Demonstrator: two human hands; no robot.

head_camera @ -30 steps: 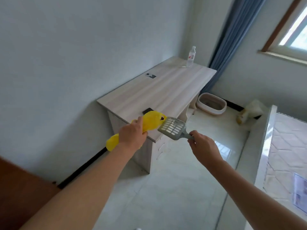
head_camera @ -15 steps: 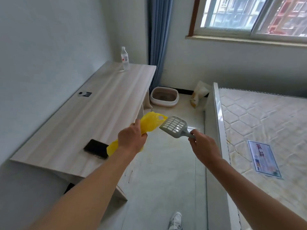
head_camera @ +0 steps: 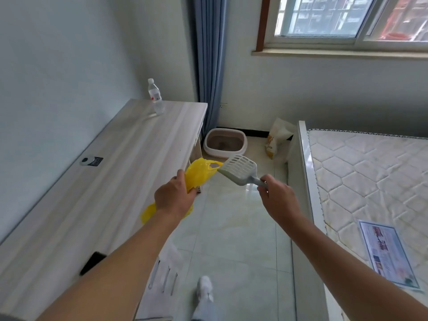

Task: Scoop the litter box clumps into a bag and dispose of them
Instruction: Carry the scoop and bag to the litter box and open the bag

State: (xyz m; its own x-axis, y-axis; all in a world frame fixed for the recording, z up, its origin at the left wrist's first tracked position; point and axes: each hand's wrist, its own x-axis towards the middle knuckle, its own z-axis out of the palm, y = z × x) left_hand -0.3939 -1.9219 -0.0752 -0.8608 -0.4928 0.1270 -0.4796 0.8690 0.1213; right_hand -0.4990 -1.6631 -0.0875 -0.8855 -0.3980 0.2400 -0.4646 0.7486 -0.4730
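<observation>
Head view: scoop (head_camera: 239,169) in right fingers (head_camera: 262,185)

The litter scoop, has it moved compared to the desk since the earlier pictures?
Yes. The litter scoop, in the right hand, has moved forward past the desk edge, towards the litter box.

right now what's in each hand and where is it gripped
Left hand grips the yellow bag around its bunched middle; right hand holds the grey scoop by its handle.

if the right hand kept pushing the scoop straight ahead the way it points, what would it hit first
Probably the yellow bag in the left hand: the scoop in the right hand points up-left, its tip at the bag's handle loop. Depth is unclear.
</observation>
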